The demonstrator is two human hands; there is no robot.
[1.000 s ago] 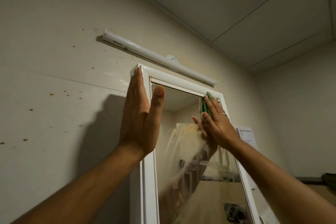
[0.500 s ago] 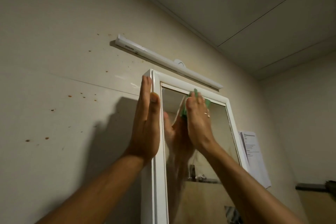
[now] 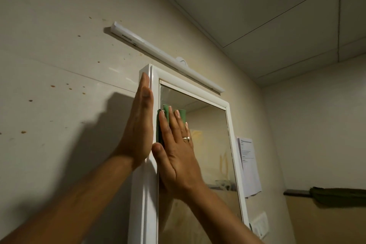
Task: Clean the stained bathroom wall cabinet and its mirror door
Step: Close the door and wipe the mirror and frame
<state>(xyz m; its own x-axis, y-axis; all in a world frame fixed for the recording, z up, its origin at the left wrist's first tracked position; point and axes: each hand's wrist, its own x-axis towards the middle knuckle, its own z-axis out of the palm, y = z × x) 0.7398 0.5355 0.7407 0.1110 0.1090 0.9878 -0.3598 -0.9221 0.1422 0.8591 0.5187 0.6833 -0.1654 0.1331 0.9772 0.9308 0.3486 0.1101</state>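
Nearest my view, two forearms rose from six o'clock. The left hand lay flat, fingers straight and together, its palm against the outer side of the white cabinet. I judged it was there to brace the box against the push of wiping.

Just beside it, the right hand was flat too, fingers straight, pressing a green cloth onto the mirror door at the glass's ten o'clock corner. The cloth peeked out at twelve o'clock of the fingertips. I took the flat palm as a way to spread pressure for rubbing. Yellowish smears showed at three o'clock of that hand, so I reckoned the glass was only partly done.

Farther off, a light bar sat at twelve o'clock above the cabinet and a paper notice hung at its three o'clock.

I counted two hands, one cloth, one cabinet, one mirror door, one light bar and one notice. The brown specks on the wall at nine o'clock were too scattered to count surely.
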